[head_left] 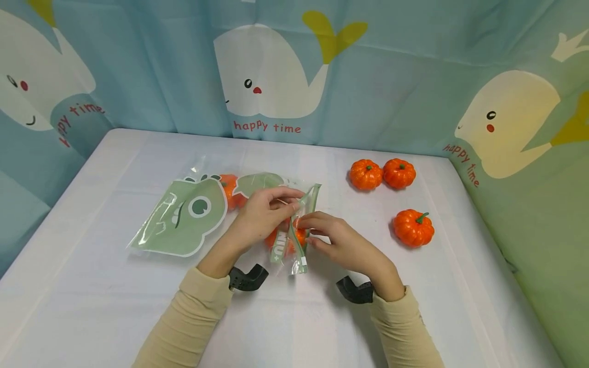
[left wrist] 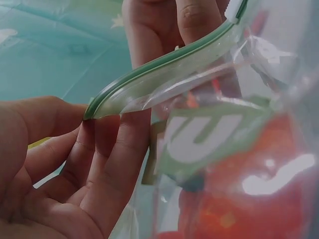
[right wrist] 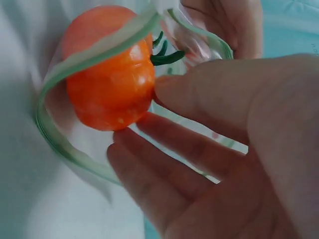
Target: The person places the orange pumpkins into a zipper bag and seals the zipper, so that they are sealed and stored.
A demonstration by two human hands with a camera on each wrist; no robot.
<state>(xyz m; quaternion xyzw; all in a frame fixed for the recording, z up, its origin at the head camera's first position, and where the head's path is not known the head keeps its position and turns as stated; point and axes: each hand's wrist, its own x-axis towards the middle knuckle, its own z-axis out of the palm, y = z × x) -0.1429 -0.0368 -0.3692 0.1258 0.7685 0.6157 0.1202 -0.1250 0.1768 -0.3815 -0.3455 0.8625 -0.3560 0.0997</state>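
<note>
A clear zip bag with a green zip edge [head_left: 314, 197] stands upright between the hands, its mouth parted toward the right. My left hand [head_left: 262, 217] pinches the zip edge [left wrist: 107, 97] between thumb and fingers. An orange toy pumpkin with a green stem [right wrist: 112, 84] sits inside the bag's mouth. My right hand [head_left: 342, 243] reaches to the mouth, its thumb and fairly straight fingertips touching the pumpkin's near side. More orange shows through the plastic [left wrist: 249, 194] in the left wrist view; how many pumpkins it is, I cannot tell.
On the left lies a flat bag with a green cartoon face [head_left: 198, 214]. Behind it an orange pumpkin [head_left: 228, 186] is partly hidden under plastic. To the right are three loose pumpkins: a back pair [head_left: 365, 175] and a nearer one [head_left: 413, 228]. A whale-print curtain [head_left: 391, 102] borders the white table.
</note>
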